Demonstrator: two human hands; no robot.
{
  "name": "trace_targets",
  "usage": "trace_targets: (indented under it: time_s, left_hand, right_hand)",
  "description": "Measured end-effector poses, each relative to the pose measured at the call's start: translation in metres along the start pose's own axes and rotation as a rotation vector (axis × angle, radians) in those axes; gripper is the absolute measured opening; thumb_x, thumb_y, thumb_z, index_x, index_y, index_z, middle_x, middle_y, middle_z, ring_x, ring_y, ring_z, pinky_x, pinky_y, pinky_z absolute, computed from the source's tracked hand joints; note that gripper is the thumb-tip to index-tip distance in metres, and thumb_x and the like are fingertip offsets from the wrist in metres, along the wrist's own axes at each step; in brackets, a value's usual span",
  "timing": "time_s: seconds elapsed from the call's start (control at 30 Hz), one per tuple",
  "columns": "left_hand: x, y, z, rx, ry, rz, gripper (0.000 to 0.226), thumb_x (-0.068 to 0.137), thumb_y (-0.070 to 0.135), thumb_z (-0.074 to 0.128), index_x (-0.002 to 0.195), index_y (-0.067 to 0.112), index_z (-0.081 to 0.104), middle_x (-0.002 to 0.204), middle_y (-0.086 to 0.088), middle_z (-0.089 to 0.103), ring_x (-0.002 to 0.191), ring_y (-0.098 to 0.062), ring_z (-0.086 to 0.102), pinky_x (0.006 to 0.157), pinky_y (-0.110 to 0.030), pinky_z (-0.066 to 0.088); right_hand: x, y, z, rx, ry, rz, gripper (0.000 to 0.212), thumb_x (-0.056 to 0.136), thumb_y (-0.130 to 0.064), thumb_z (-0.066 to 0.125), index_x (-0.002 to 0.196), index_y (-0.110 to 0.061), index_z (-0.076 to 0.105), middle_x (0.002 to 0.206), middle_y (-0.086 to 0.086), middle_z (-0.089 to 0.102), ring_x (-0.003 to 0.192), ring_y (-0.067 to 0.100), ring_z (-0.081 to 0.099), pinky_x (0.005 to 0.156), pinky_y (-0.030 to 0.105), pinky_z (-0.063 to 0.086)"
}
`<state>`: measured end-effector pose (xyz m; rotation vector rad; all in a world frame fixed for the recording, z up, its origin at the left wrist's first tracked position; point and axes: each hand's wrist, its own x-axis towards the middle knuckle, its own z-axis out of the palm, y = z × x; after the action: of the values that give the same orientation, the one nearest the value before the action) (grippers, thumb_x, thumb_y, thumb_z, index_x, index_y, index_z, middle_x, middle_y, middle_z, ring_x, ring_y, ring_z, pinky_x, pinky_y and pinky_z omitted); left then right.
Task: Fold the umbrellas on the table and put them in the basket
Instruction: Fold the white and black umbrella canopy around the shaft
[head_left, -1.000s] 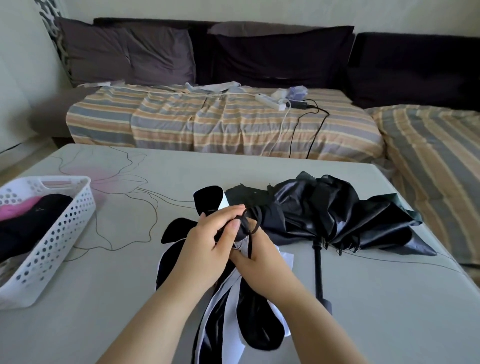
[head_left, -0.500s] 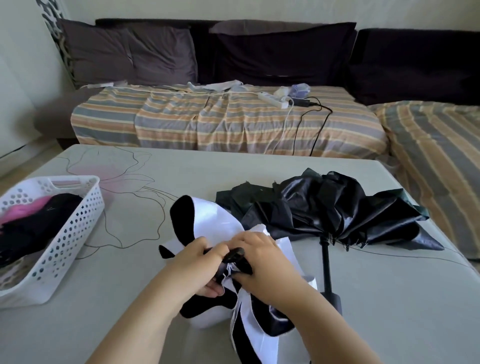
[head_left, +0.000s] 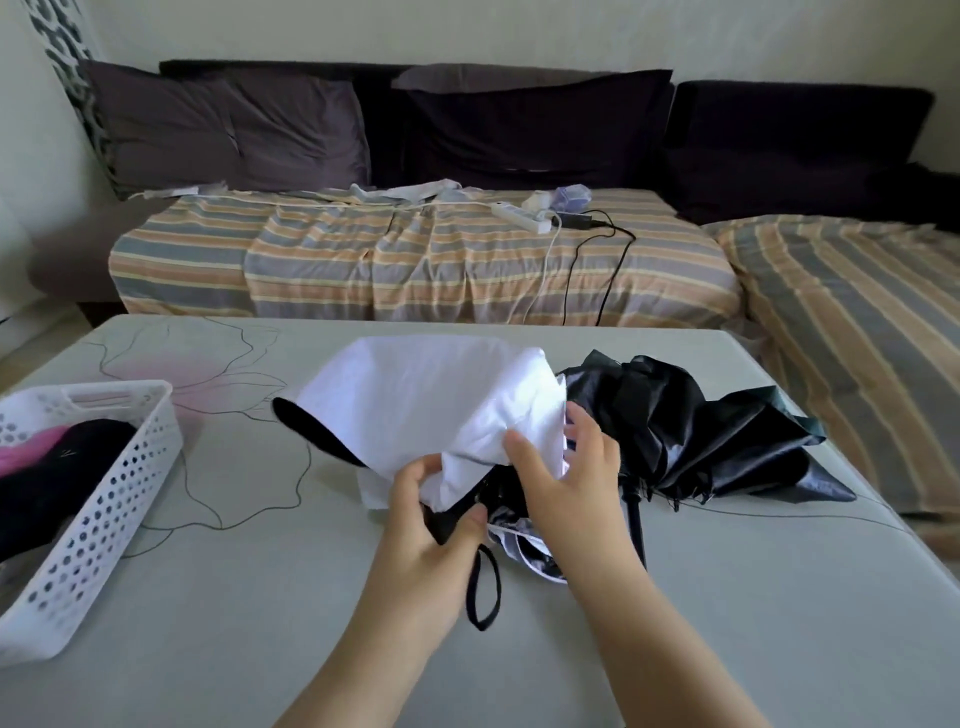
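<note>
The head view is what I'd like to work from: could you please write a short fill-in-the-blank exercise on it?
1. The left hand grips the white umbrella near its black ____.
2. The black umbrella lies on the table to the ____ of the white one.
3. The basket stands at the table's ____ edge.
4. A power strip lies on the ____ sofa cover.

Missing words: strap; right; left; striped

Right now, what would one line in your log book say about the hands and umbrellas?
left hand: grips white umbrella | right hand: open on its cloth | black umbrella: unfolded on table | basket: holds folded ones
</note>
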<state>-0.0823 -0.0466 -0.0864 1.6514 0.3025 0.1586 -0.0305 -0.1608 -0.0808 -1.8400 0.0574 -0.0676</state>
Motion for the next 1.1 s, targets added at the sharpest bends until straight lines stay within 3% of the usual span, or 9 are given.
trace_targets:
  time_s: [0.17, 0.33, 0.5, 0.63, 0.77, 0.87, 0.93, 1.0, 1.1]
  left_hand:
    - [-0.011, -0.005, 0.007, 0.069, -0.142, 0.105, 0.044, 0.090, 0.019, 0.061, 0.112, 0.049, 0.038, 0.100, 0.015, 0.051, 0.079, 0.016, 0.052, 0.068, 0.000, 0.037]
    - [-0.012, -0.008, 0.010, 0.215, -0.206, 0.172, 0.046, 0.090, 0.019, 0.060, 0.113, 0.047, 0.031, 0.091, 0.013, 0.049, 0.069, 0.006, 0.053, 0.068, -0.005, 0.040]
    - [-0.013, -0.020, 0.011, 0.664, -0.043, 0.293, 0.055, 0.091, 0.042, 0.054, 0.138, 0.030, 0.030, 0.103, 0.011, 0.068, 0.082, -0.005, 0.066, 0.064, -0.018, 0.047]
    - [-0.013, -0.018, 0.017, 0.887, -0.011, 0.424, 0.059, 0.084, 0.058, 0.029, 0.126, 0.019, 0.047, 0.100, 0.004, 0.064, 0.078, -0.014, 0.067, 0.058, -0.027, 0.049]
    - [-0.007, -0.029, 0.027, 0.519, -0.184, 0.083, 0.054, 0.095, 0.051, 0.024, 0.145, 0.032, 0.023, 0.107, 0.009, 0.066, 0.093, -0.011, 0.064, 0.076, -0.022, 0.046]
    - [0.000, -0.019, 0.020, 0.115, -0.297, -0.043, 0.041, 0.092, 0.050, 0.039, 0.133, 0.051, 0.034, 0.097, 0.015, 0.070, 0.080, -0.011, 0.071, 0.076, -0.014, 0.049]
    - [0.005, -0.017, 0.013, -0.048, -0.344, -0.094, 0.045, 0.083, 0.061, 0.049, 0.126, 0.063, 0.036, 0.114, 0.011, 0.067, 0.093, -0.019, 0.071, 0.089, -0.028, 0.052]
    - [0.006, -0.013, 0.010, -0.224, -0.380, -0.144, 0.051, 0.081, 0.058, 0.053, 0.129, 0.059, 0.039, 0.122, 0.003, 0.066, 0.092, -0.029, 0.070, 0.080, -0.038, 0.054]
    - [0.001, -0.004, 0.012, -0.459, -0.383, -0.203, 0.043, 0.083, 0.037, 0.050, 0.125, 0.038, 0.053, 0.096, 0.002, 0.073, 0.069, -0.016, 0.069, 0.057, -0.028, 0.054]
  right_hand:
    - [0.018, 0.009, -0.011, 0.269, -0.129, 0.317, 0.116, 0.040, -0.077, 0.077, 0.141, -0.045, 0.029, 0.139, -0.010, 0.049, 0.123, 0.021, 0.053, 0.099, 0.048, 0.047]
    - [0.026, 0.015, -0.021, 0.527, -0.102, 0.254, 0.051, 0.074, -0.023, 0.078, 0.120, -0.017, 0.058, 0.105, 0.009, 0.072, 0.092, 0.027, 0.071, 0.081, 0.046, 0.058]
    - [0.021, 0.021, -0.021, 0.296, 0.094, 0.152, 0.059, 0.068, -0.020, 0.076, 0.120, -0.030, 0.049, 0.109, 0.003, 0.063, 0.085, 0.018, 0.068, 0.075, 0.041, 0.059]
    - [0.019, 0.022, -0.025, 0.200, 0.140, 0.112, 0.063, 0.072, -0.021, 0.074, 0.125, -0.035, 0.043, 0.113, -0.002, 0.056, 0.084, 0.010, 0.064, 0.070, 0.030, 0.056]
    - [0.013, 0.018, -0.013, 0.326, 0.053, 0.139, 0.060, 0.073, -0.017, 0.076, 0.123, -0.031, 0.045, 0.107, -0.002, 0.063, 0.089, 0.015, 0.067, 0.078, 0.040, 0.059]
    - [0.015, 0.017, -0.014, 0.424, 0.010, 0.146, 0.061, 0.073, -0.018, 0.076, 0.124, -0.034, 0.047, 0.113, 0.002, 0.064, 0.093, 0.019, 0.069, 0.078, 0.043, 0.059]
    - [0.015, 0.017, -0.017, 0.500, -0.072, 0.152, 0.062, 0.073, -0.021, 0.076, 0.126, -0.036, 0.047, 0.115, 0.000, 0.066, 0.098, 0.020, 0.069, 0.082, 0.044, 0.058]
    - [0.015, 0.017, -0.019, 0.498, -0.176, 0.160, 0.064, 0.072, -0.030, 0.076, 0.129, -0.039, 0.047, 0.120, 0.000, 0.065, 0.103, 0.021, 0.068, 0.086, 0.043, 0.057]
    - [0.012, 0.012, -0.025, 0.392, -0.272, 0.161, 0.051, 0.086, -0.044, 0.064, 0.134, -0.042, 0.046, 0.115, -0.004, 0.066, 0.107, 0.018, 0.065, 0.094, 0.044, 0.052]
